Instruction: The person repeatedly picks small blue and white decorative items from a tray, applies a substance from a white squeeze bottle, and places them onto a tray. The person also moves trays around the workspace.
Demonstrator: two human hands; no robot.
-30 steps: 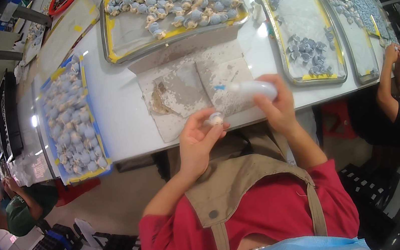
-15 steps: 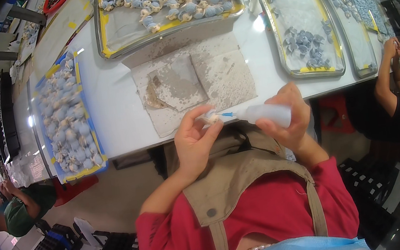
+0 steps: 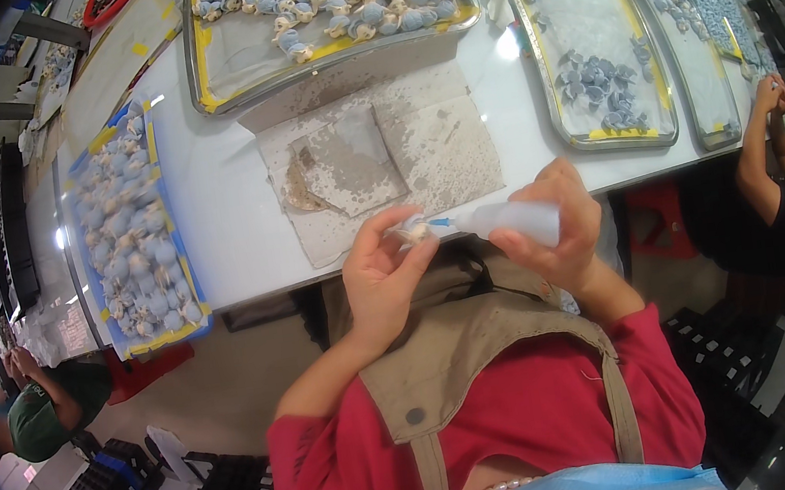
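My left hand (image 3: pixel 381 271) pinches a small pale piece (image 3: pixel 416 231) between thumb and fingers, just off the near edge of the white table (image 3: pixel 233 236). My right hand (image 3: pixel 559 228) grips a translucent squeeze bottle (image 3: pixel 508 220) lying sideways, and its blue nozzle tip touches the small piece. Both hands hover over my lap, above a khaki apron and red shirt. A stained paper sheet (image 3: pixel 382 162) lies on the table right in front of the hands.
A metal tray (image 3: pixel 323 16) of several blue-and-cream pieces sits at the back, another tray (image 3: pixel 590 50) to the right, and a blue-edged tray (image 3: pixel 129 240) on the left. One person sits at the right (image 3: pixel 781 184), another at the lower left (image 3: pixel 47 409).
Both hands have drawn back from over the table toward my body, still joined at the small piece and the bottle tip. The view has shifted slightly.
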